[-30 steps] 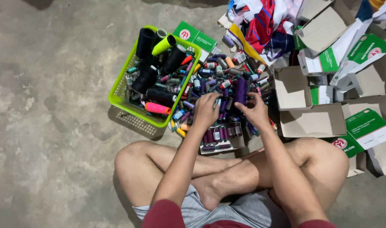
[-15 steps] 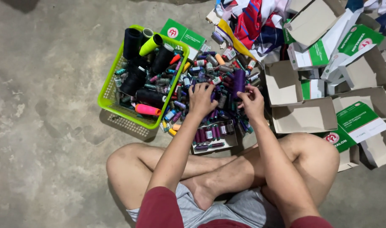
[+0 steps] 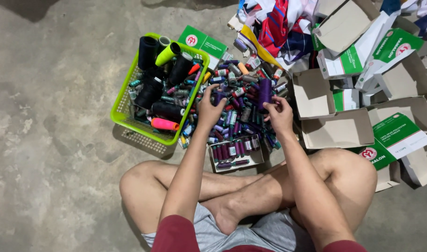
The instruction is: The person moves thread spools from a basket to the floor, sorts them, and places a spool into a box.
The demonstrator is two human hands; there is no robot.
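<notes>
Head view: a purple spool [image 3: 221, 97] is pinched in the left hand [image 3: 208, 108] over the spool pile [image 3: 241, 100]; the right hand [image 3: 279, 112] is curled at a big purple cone [image 3: 264, 92], though whether it is gripped cannot be told. A small box [image 3: 235, 153] is partly filled with purple spools, while most remain loose. Dark cones are held in the green basket [image 3: 129, 122]; empty cartons [image 3: 337, 129] lie to the right.

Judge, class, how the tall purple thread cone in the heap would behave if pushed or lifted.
The purple cone looks round and tapered, so on its side it would probably roll in a curve. It rests on a loose pile of small spools, so a push may well shift those too. Wound thread likely gives the right hand a grippy, non-slippery hold.
</notes>
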